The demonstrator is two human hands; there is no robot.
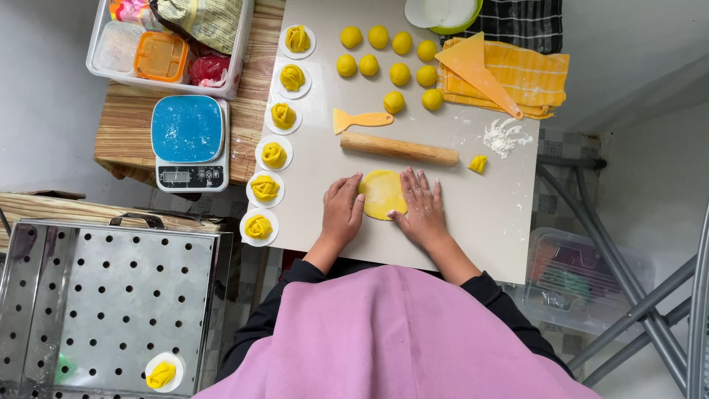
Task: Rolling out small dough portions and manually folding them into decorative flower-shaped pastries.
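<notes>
The person is leaning over a pale board (pixel 487 214) with both hands flat and open, gripping nothing. A yellow dough disc (pixel 382 193) is lying on the board between them. The left hand (pixel 343 209) is resting at the disc's left edge, fingers touching it. The right hand (pixel 422 207) is pressing on the disc's right edge, fingers spread, thumb lying along its lower rim. Just beyond the disc a rolling pin (pixel 399 148) is lying crosswise, with a yellow scraper (pixel 360 119) behind it. Dough balls (pixel 391 58) are sitting farther back, and shaped rolls (pixel 274 154) are lining the board's left edge.
</notes>
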